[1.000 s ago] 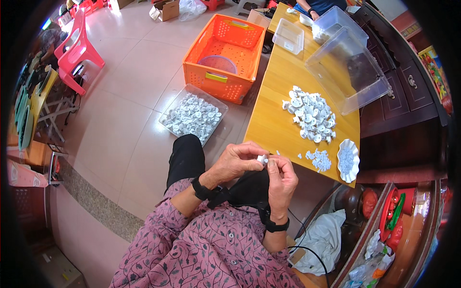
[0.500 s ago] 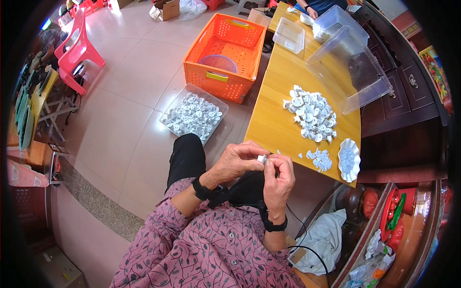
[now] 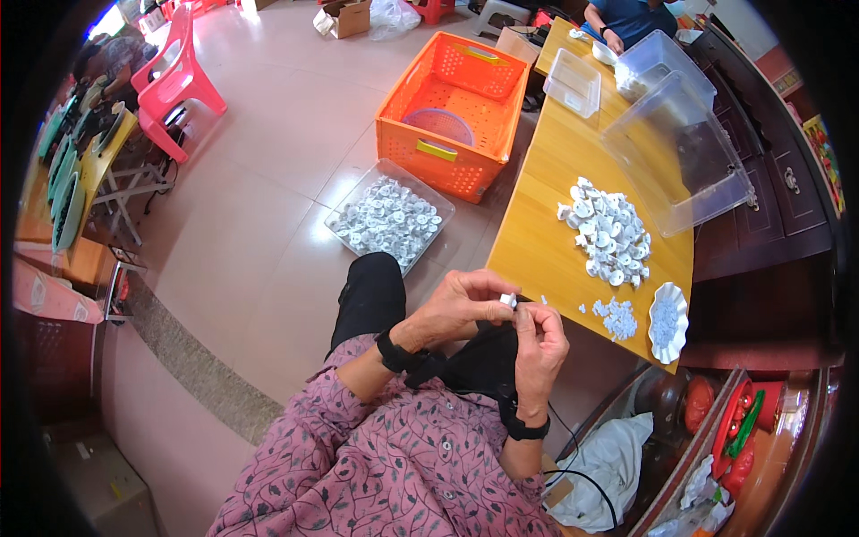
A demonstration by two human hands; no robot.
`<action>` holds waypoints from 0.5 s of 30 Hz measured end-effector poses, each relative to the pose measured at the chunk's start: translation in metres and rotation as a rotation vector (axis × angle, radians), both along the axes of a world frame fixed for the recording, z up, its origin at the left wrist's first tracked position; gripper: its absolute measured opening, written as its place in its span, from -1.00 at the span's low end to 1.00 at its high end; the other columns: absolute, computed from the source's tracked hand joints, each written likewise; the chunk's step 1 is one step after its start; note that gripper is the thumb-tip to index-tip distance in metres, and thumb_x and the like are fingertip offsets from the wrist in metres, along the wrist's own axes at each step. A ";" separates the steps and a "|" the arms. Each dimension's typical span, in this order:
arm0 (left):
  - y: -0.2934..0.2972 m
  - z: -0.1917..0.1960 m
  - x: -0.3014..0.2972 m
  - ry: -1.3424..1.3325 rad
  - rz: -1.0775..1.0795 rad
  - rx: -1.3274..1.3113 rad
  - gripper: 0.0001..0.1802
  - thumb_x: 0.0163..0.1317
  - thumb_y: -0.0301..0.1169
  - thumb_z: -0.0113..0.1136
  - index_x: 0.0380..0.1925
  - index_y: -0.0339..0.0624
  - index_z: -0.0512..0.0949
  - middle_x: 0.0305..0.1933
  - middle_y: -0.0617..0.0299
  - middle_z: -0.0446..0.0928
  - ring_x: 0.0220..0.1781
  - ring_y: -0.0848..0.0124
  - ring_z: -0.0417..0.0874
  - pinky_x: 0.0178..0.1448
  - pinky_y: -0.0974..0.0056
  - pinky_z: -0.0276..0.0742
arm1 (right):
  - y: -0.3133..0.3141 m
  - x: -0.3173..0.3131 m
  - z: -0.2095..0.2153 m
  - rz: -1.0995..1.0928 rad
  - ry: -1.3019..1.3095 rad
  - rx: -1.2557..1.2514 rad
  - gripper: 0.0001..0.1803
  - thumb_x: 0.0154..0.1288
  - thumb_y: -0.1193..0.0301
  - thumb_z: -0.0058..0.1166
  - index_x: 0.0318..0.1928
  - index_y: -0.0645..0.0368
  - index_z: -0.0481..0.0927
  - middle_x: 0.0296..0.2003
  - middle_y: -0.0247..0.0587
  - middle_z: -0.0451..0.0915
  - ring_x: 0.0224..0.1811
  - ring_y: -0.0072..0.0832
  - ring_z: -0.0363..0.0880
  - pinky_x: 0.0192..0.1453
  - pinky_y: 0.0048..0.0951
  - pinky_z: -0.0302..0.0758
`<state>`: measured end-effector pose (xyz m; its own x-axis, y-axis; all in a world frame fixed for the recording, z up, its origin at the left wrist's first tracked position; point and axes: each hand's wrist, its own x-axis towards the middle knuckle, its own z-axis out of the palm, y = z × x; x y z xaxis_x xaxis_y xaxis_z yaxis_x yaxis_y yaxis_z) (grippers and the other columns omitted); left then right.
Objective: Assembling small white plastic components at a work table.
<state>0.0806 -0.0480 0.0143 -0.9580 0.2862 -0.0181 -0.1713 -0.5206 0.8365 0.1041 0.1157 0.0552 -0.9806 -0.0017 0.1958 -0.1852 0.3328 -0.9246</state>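
Above my lap, close to the table's near edge, my left hand (image 3: 458,309) pinches a small white plastic part (image 3: 508,301) between thumb and fingers. My right hand (image 3: 540,345) meets it from the right, thumb and forefinger pressed together at the part's lower edge; what those fingertips hold is hidden. On the wooden table (image 3: 540,215) lies a heap of similar white plastic parts (image 3: 611,234). Nearer me is a small scatter of pale blue pieces (image 3: 616,319). Beside it, a white scalloped dish (image 3: 682,333) contains more of these pieces.
A clear tray (image 3: 436,243) full of white parts stands on the floor beyond my knee. Behind it is an orange crate (image 3: 474,173). Clear bins (image 3: 716,210) occupy the table's far side, where another person's hand (image 3: 613,41) shows. A pink chair (image 3: 183,85) stands far left.
The whole view has shifted, so the scene sits further right and slightly lower. Both hands stay together at the white part, with little change in their grip.
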 end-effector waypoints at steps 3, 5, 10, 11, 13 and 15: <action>-0.013 0.004 -0.009 -0.100 0.147 -0.084 -0.72 0.26 -0.55 0.32 -0.01 -0.31 0.65 -0.22 0.31 0.65 -0.23 0.57 0.65 -0.10 0.43 0.59 | 0.008 0.001 -0.007 -0.074 -0.083 -0.089 -0.91 0.44 0.53 0.11 -0.25 0.30 0.57 -0.25 -0.27 0.59 -0.24 -0.53 0.67 -0.16 -0.54 0.55; -0.031 -0.003 -0.022 -0.153 0.244 -0.155 -0.70 0.28 -0.49 0.32 0.01 -0.34 0.64 -0.22 0.29 0.66 -0.23 0.56 0.66 -0.12 0.43 0.60 | 0.017 0.002 -0.013 -0.097 -0.082 -0.052 -0.92 0.43 0.53 0.12 -0.25 0.30 0.57 -0.25 -0.26 0.59 -0.26 -0.53 0.66 -0.17 -0.53 0.55; -0.089 -0.063 -0.064 -0.153 0.608 -0.202 -0.47 0.24 -0.35 0.42 0.13 -0.46 0.54 -0.09 0.11 0.64 -0.17 0.47 0.67 -0.17 0.40 0.64 | 0.029 0.003 -0.025 -0.146 0.003 0.115 -0.93 0.37 0.52 0.18 -0.23 0.29 0.59 -0.29 -0.19 0.60 -0.37 -0.52 0.60 -0.26 -0.51 0.54; -0.098 -0.076 -0.074 -0.205 0.682 -0.294 -0.37 0.21 -0.32 0.45 0.18 -0.49 0.49 0.03 0.02 0.58 -0.11 0.41 0.67 -0.13 0.37 0.66 | 0.032 0.003 -0.026 -0.165 0.003 0.134 -0.92 0.38 0.52 0.18 -0.24 0.30 0.60 -0.29 -0.23 0.59 -0.34 -0.56 0.61 -0.25 -0.54 0.52; -0.103 -0.079 -0.084 -0.280 0.763 -0.447 -0.12 0.14 -0.23 0.53 0.31 -0.56 0.33 0.30 -0.21 0.37 0.05 0.24 0.65 -0.01 0.29 0.70 | 0.040 0.001 -0.032 -0.201 0.002 0.154 -0.91 0.38 0.52 0.19 -0.25 0.31 0.61 -0.30 -0.26 0.58 -0.32 -0.60 0.61 -0.25 -0.58 0.50; -0.088 -0.071 -0.087 -0.224 0.753 -0.522 -0.21 0.16 -0.24 0.51 0.25 -0.54 0.41 0.15 -0.10 0.52 0.03 0.32 0.65 -0.03 0.32 0.67 | 0.048 -0.003 -0.037 -0.245 0.100 0.263 -0.92 0.36 0.53 0.20 -0.21 0.30 0.63 -0.27 -0.24 0.58 -0.33 -0.58 0.62 -0.26 -0.55 0.52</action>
